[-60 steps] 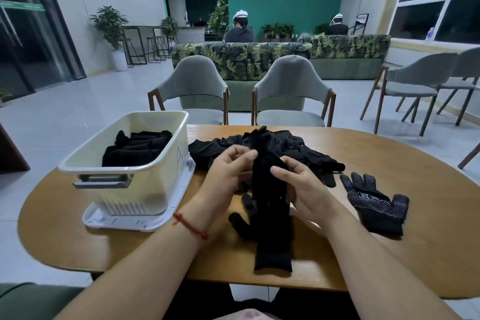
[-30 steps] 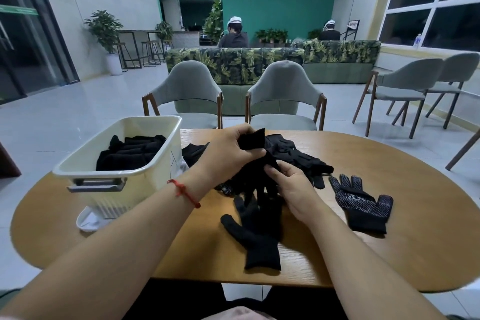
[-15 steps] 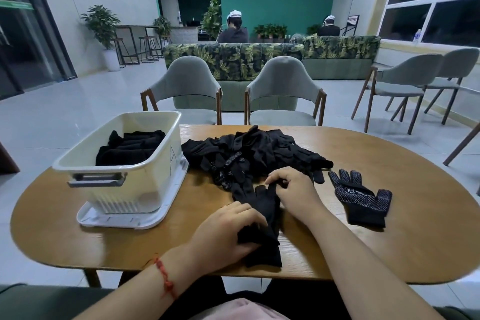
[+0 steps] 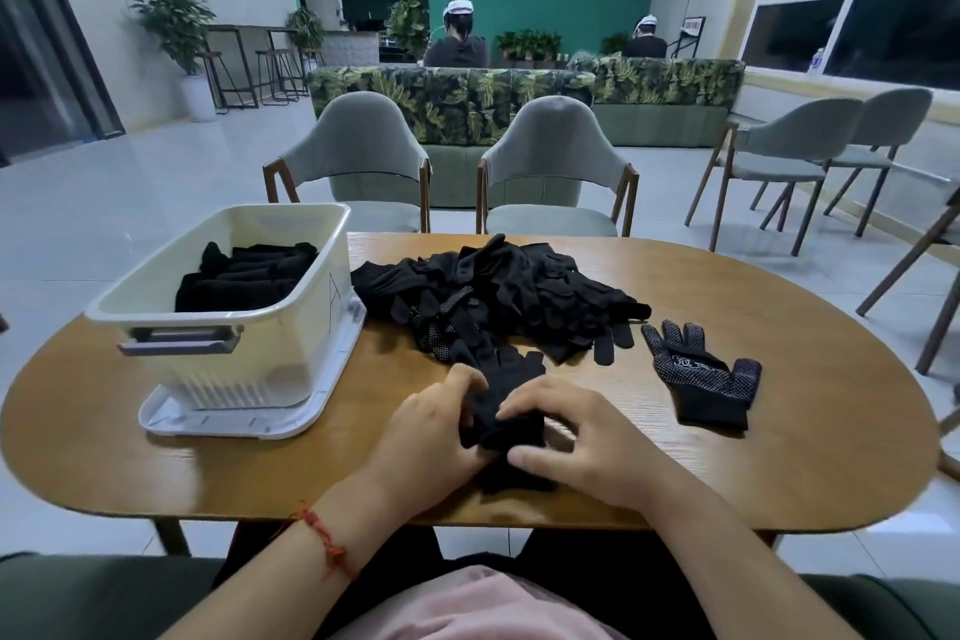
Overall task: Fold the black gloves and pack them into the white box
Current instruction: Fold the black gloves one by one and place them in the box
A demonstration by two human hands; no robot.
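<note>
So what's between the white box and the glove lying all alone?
Head view: the pile of black gloves sits between the white box and the lone glove.

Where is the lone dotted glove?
In the head view, the dotted glove lies at the right of the wooden table, just right of the glove pile.

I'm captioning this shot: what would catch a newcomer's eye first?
The left hand and right hand hold a black glove at the near edge of the wooden table. Behind them sprawls a heap of black gloves; the white box at left holds folded gloves, and a single dotted glove lies flat at right.
</note>
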